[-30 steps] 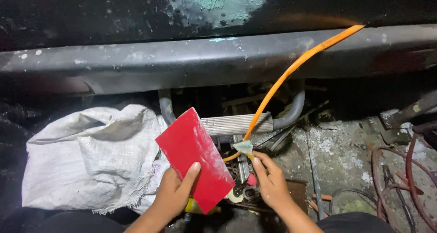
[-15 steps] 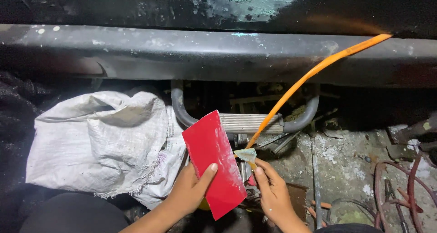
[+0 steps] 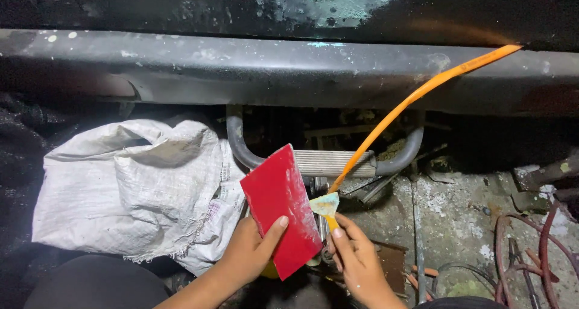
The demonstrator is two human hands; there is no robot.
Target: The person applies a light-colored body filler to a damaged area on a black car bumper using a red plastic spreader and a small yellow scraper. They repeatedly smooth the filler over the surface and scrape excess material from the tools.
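Holding a red card [image 3: 280, 209] tilted in our left hand [image 3: 250, 253], we pinch a putty knife [image 3: 325, 206] in the right hand [image 3: 356, 262], beside it above the step [image 3: 332, 162]. Filler sits on the blade; none shows on the card yet, so spreading looks barely begun.

Single head cam, looking down
Worn view faced forward and down, close over both hands, toward the dark metal beam [image 3: 289, 67] ahead.
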